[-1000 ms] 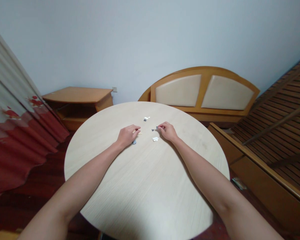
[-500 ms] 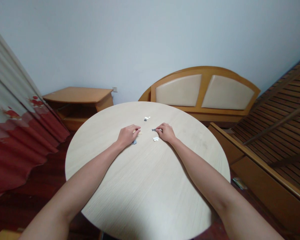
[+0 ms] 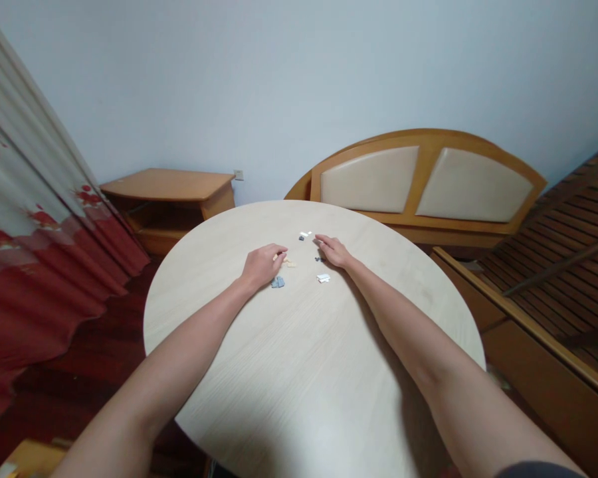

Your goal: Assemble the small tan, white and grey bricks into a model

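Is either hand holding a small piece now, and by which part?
The right hand holds nothing visible. The fingertips of the left hand sit beside small cream pieces; a grip cannot be told.

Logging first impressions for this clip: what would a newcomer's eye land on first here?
The left hand and right hand stand out first, reaching across a round pale wood-grain table toward small scattered pieces, such as a grey-blue one and a white one. A red-and-white floral curtain hangs at far left, and a cream-padded wooden headboard stands behind the table.
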`<state>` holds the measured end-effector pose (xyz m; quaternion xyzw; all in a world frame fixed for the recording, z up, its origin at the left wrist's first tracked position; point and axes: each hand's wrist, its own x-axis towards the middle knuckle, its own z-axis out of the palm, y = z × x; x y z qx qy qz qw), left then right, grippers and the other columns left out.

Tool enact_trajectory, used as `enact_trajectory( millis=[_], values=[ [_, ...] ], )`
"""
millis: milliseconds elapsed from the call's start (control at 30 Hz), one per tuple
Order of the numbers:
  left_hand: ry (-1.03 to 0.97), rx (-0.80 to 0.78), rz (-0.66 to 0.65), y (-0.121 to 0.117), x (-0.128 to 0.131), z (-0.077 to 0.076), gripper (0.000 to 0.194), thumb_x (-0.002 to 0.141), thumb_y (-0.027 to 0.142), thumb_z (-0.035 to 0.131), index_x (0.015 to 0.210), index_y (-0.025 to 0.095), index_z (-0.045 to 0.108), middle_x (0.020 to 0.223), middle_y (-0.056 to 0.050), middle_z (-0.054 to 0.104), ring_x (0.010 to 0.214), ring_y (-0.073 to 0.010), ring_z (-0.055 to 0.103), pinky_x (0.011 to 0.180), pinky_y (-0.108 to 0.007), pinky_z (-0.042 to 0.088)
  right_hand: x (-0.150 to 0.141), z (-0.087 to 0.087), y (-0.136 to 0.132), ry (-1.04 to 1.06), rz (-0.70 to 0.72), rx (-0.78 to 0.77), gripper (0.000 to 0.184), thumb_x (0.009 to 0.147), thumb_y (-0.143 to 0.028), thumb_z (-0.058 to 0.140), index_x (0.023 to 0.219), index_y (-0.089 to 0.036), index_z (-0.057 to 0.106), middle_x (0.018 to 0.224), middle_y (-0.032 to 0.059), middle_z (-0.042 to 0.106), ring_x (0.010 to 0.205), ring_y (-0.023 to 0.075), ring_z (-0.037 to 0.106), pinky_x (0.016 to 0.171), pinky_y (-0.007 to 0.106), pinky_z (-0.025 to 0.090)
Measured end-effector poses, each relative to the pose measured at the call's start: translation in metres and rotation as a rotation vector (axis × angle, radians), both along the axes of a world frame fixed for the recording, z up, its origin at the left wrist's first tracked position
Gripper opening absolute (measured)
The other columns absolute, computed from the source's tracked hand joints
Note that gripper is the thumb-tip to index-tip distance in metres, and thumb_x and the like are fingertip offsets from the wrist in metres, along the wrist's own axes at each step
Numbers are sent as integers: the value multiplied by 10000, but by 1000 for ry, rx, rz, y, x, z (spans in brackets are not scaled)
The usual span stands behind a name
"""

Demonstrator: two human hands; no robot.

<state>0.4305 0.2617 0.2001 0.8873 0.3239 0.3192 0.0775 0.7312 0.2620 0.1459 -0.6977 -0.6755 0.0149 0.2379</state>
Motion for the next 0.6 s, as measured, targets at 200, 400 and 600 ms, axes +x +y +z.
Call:
enact_trajectory(
  millis=[200,400,600],
  values=[
    [4,-10,11,6,-4,-3,227,981,249,564,1095,206,755,1101,-52,780,1030,-219,713,882,-321,541,-12,7,50,5,1,-65,505,987,-280,465,1479,-210,551,1408,82,638,1278,290,574,1128,391,426],
    [-9,-11,24,9,-6,-4,244,983,237,543,1094,200,757,1121,-51,778,1052,-226,709,899,-330,535,5,9,31,-8,-58,-45,506,896,-109,504,1376,-177,650,1365,85,675,1274,256,609,1125,342,432],
    [19,-48,25,2,-3,1,287,992,228,503,1138,190,747,1171,-59,765,1088,-240,702,931,-348,533,25,8,-45,-51,-173,6,441,833,-77,561,1217,-171,754,1207,104,754,1104,267,700,990,329,505]
  ],
)
